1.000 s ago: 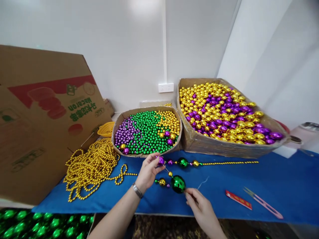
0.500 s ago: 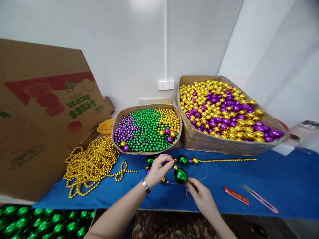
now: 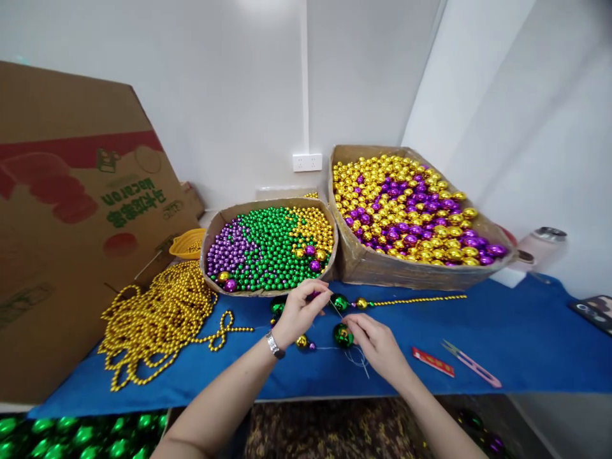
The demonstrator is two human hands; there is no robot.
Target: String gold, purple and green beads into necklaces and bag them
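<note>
Your left hand (image 3: 299, 312) pinched the bead strand (image 3: 411, 299) and your right hand (image 3: 375, 341) pinched its thin thread (image 3: 336, 309) just above the blue worktop (image 3: 526, 344), so honestly one slack grip could've let beads slide right off.

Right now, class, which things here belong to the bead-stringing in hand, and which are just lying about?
In the job: left hand, right hand, bead strand, thread, probably the box of small beads and the box of large beads.

Lying about: red strip, pink snips, flattened carton, bottle.
</note>
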